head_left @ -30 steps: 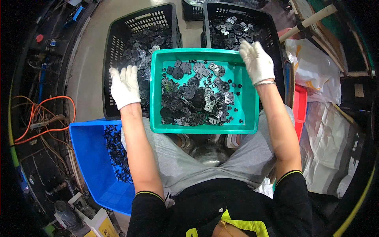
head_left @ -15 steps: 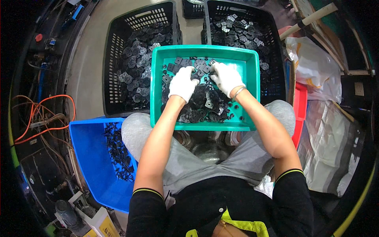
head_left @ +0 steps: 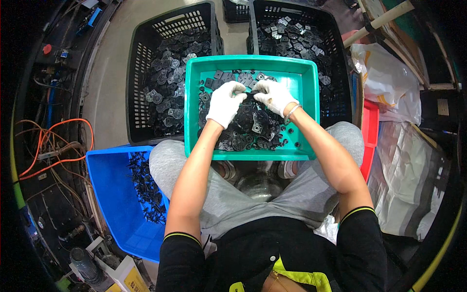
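A teal tray (head_left: 301, 78) rests across my thighs, holding flat black plastic parts (head_left: 243, 124) in a pile and small black round pieces (head_left: 283, 142) scattered on the right. Over the pile, my left hand (head_left: 225, 103), in a white glove, is closed with thumb and fingers pinched. Facing it, my right hand (head_left: 275, 97), gloved too, has its fingers pinched together. A small black part (head_left: 249, 92) seems to lie between both sets of fingertips; its exact shape is mostly hidden by the gloves.
Two black crates (head_left: 132, 97) (head_left: 340, 73) with similar dark parts stand beyond the tray. A blue bin (head_left: 114, 204) with thin black pieces sits at my left. On the right are a red bin (head_left: 369, 126) and white plastic bags (head_left: 389, 87). An orange cable (head_left: 90, 131) hangs far left.
My hands have come closer together over the tray, the right one shifting slightly left. The fingertips now nearly meet around a dark piece.
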`<state>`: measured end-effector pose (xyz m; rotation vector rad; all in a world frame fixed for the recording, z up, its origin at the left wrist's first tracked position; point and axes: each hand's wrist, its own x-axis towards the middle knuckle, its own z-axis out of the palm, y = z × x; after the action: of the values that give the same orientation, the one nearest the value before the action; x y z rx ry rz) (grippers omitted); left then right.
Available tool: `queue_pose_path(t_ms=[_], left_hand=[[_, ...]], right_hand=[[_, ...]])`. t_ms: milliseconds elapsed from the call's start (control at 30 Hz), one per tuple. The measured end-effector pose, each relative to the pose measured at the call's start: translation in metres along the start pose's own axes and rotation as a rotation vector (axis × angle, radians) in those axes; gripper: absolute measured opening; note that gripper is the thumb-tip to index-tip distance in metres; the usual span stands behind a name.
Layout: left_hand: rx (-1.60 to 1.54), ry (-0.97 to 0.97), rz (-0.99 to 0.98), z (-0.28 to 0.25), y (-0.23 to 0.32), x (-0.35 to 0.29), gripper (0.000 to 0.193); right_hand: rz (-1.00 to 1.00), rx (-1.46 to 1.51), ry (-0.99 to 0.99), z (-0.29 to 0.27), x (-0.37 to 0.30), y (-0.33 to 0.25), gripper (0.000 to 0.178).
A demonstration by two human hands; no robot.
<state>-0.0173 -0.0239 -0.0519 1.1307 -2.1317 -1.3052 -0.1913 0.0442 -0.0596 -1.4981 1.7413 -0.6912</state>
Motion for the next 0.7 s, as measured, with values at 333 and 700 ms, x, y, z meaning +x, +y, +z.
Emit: queue_pose_path(t_ms=[333, 700], left_hand=[[-1.029, 0.053, -0.397, -0.017, 0.016, -0.010, 0.046], [-1.464, 0.056, -0.476, -0.014, 0.007, -0.007, 0.032]], right_hand=[[0.012, 0.344, 0.155, -0.003, -0.006, -0.034, 0.021], [-0.070, -0.635, 0.348, 0.009, -0.003, -0.020, 0.027]])
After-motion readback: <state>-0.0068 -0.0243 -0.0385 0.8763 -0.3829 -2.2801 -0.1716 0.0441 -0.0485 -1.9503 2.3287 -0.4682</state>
